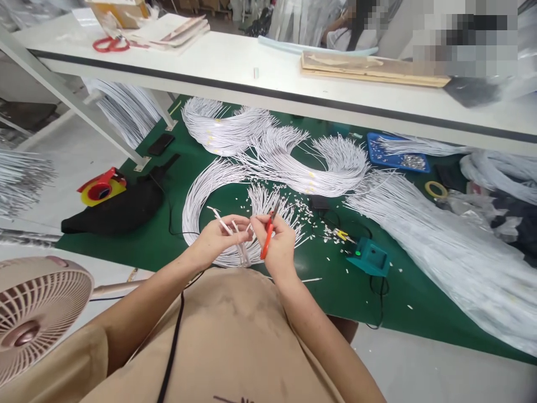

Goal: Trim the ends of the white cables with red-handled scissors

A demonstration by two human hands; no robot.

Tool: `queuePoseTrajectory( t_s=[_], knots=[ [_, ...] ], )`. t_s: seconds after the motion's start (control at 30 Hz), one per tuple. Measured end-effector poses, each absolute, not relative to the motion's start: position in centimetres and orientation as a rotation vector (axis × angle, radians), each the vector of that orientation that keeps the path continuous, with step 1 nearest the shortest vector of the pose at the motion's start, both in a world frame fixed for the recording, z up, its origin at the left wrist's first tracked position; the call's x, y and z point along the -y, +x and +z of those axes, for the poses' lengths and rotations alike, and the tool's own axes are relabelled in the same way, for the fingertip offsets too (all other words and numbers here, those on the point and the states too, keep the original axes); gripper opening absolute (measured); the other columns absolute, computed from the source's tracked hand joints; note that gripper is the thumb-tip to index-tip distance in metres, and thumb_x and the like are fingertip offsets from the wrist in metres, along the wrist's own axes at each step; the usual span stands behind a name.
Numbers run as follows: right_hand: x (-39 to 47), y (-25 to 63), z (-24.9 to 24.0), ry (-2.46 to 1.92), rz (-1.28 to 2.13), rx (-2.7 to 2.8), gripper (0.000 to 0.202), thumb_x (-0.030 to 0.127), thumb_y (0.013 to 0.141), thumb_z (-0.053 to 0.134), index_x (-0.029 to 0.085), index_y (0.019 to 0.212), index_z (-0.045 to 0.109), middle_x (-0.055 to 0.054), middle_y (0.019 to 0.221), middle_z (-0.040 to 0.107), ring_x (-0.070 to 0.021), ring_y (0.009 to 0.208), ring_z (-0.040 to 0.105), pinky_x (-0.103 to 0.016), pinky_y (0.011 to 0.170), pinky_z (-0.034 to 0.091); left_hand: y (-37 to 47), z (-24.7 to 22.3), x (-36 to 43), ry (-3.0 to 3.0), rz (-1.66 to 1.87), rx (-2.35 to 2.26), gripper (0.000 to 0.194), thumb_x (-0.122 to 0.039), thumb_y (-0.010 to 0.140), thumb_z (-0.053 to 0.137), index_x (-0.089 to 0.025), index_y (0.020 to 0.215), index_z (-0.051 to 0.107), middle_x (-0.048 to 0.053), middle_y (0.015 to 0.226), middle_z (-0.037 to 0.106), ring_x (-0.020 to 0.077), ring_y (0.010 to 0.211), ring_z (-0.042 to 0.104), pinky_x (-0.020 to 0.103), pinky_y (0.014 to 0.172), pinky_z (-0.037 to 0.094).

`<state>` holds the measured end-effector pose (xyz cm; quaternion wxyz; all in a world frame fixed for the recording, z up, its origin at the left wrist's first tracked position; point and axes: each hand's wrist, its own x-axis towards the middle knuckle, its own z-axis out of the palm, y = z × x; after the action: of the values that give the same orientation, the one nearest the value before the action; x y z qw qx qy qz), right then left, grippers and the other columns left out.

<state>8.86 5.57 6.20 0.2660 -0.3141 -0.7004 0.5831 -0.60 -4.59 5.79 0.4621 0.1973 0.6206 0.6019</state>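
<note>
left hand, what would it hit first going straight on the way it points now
Likely the right hand, directly ahead of the left hand and holding red-handled snips; the depth gap is unclear.

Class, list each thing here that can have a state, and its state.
Left hand: fingers bent, holding white strands
Right hand: closed on red-handled cutter
Red-handled cutter: open or shut unclear
Front wire bundle: curved in a loop
Long bundle at right: sheathed in clear plastic
Blue tray: holding small metal parts
Red scissors: lying on white shelf
Teal device: on green table; power unclear
Fan: cannot tell whether running
</note>
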Motion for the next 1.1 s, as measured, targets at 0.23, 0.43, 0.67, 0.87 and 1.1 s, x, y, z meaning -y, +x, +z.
queuePoseTrajectory(
  t_s=[0.23, 0.43, 0.67, 0.87, 1.1],
  knots=[
    [-5.6, 9.1, 5.7, -0.876, 1.751, 1.780, 0.018, 0.034, 0.073, 0.057, 0.017, 0.073, 0.064, 0.001, 0.067, 0.057, -0.0122, 0.065, 0.051, -0.025, 0.065, 0.040, -0.8, 5.5, 4.2, 0.387, 1.607, -1.590, 0.030, -0.036, 0.070, 0.066, -0.017, 0.091, 0.056, 0.004, 0.082, 0.065, 0.0156, 0.077, 0.060, 0.026, 0.066, 0.043],
    [-5.5, 9.0, 5.5, -0.823, 1.792, 1.816, 0.020, 0.035, 0.075, 0.057, 0.016, 0.073, 0.063, -0.001, 0.069, 0.058, -0.0128, 0.067, 0.052, -0.025, 0.065, 0.041, -0.4, 6.1, 3.9, 0.478, 1.553, -1.508, 0.035, -0.031, 0.067, 0.070, -0.019, 0.097, 0.055, 0.001, 0.075, 0.063, 0.0115, 0.065, 0.056, 0.020, 0.054, 0.036],
    [-7.0, 9.9, 5.5, -0.865, 1.598, 2.028, 0.025, 0.038, 0.078, 0.053, 0.017, 0.080, 0.065, 0.000, 0.070, 0.057, -0.0124, 0.065, 0.051, -0.024, 0.063, 0.039, -0.7, 7.2, 4.3, 0.568, 1.413, -1.632, 0.032, -0.034, 0.075, 0.061, -0.016, 0.101, 0.061, 0.003, 0.073, 0.061, 0.0121, 0.067, 0.053, 0.024, 0.060, 0.041],
    [-6.8, 10.8, 4.2, -0.814, 1.018, 2.650, 0.020, 0.037, 0.078, 0.055, 0.019, 0.078, 0.062, -0.002, 0.078, 0.058, -0.0125, 0.066, 0.049, -0.024, 0.060, 0.032, -0.8, 7.5, 4.3, 0.538, 1.371, -1.785, 0.025, -0.033, 0.069, 0.065, -0.015, 0.086, 0.066, 0.002, 0.070, 0.063, 0.0123, 0.062, 0.053, 0.024, 0.058, 0.041],
    [-6.4, 10.9, 4.8, -0.824, 0.727, 2.840, 0.021, 0.038, 0.081, 0.051, 0.020, 0.076, 0.061, -0.001, 0.076, 0.059, -0.0126, 0.065, 0.050, -0.026, 0.059, 0.028, -0.6, 7.5, 4.1, 0.612, 1.375, -1.886, 0.019, -0.026, 0.066, 0.066, -0.013, 0.079, 0.064, 0.006, 0.078, 0.065, 0.0160, 0.072, 0.058, 0.028, 0.067, 0.045]
  ],
)
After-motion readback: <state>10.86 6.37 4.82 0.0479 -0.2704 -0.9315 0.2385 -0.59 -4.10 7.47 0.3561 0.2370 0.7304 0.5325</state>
